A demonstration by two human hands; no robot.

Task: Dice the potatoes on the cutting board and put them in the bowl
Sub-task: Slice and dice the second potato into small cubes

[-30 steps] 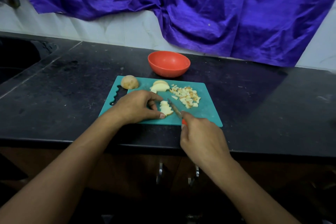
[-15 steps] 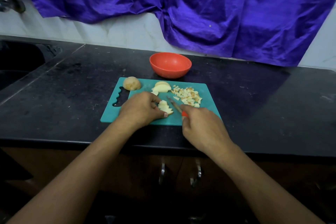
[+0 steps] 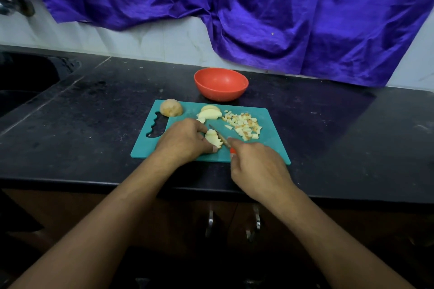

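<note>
The sliced potato piece (image 3: 213,139) sits near the front middle of the cutting board (image 3: 272,148), fanned into strips, cut side facing your right. Your left hand (image 3: 185,142) is curled over it from the left: fingers (image 3: 199,127) arch over the far end, thumb presses the near end, so the piece is pinched between them. Your right hand (image 3: 258,165) is wrapped around the knife (image 3: 220,136), and only a bit of red handle shows at the knuckles. The blade lies diagonally against the exposed edge of the piece, tip pointing away and left. Can't tell how deep it's in.

The diced pile (image 3: 244,124) is on the board's far right, apart from both hands. Two uncut slices (image 3: 209,113) are stacked at the far middle, just beyond your left fingers. A skin-on potato half (image 3: 171,107) sits at the far left corner by the board's handle slot. The red bowl (image 3: 220,83) is on the black desk (image 3: 94,112) just behind the board, nothing visible inside. Purple cloth (image 3: 281,19) hangs on the wall behind.
</note>
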